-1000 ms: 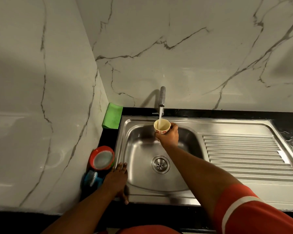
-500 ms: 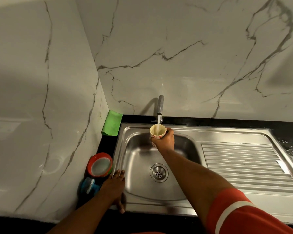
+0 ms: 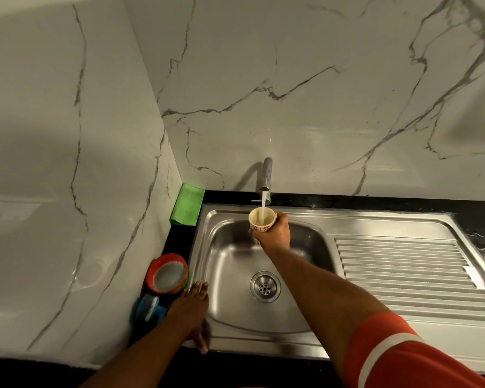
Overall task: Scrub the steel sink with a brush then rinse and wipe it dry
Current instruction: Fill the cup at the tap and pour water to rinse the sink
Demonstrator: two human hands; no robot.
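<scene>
Rinse stage: right hand (image 3: 272, 233) grips a floral cup (image 3: 261, 219) under the running tap (image 3: 266, 177), above the steel sink (image 3: 230, 264) at the worktop's left end. Left hand (image 3: 189, 310) rests flat, fingers straight, on the sink's front-left rim. Keep the cup level, then pour around the basin walls.

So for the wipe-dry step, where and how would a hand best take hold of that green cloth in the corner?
Probably by the green cloth's near bottom edge, coming from the sink side. It leans against the left wall with its top tucked into the corner, so only the bottom edge and the side toward the sink stand free. The left hand, resting on the sink rim, is free; the right hand holds a cup.
</scene>
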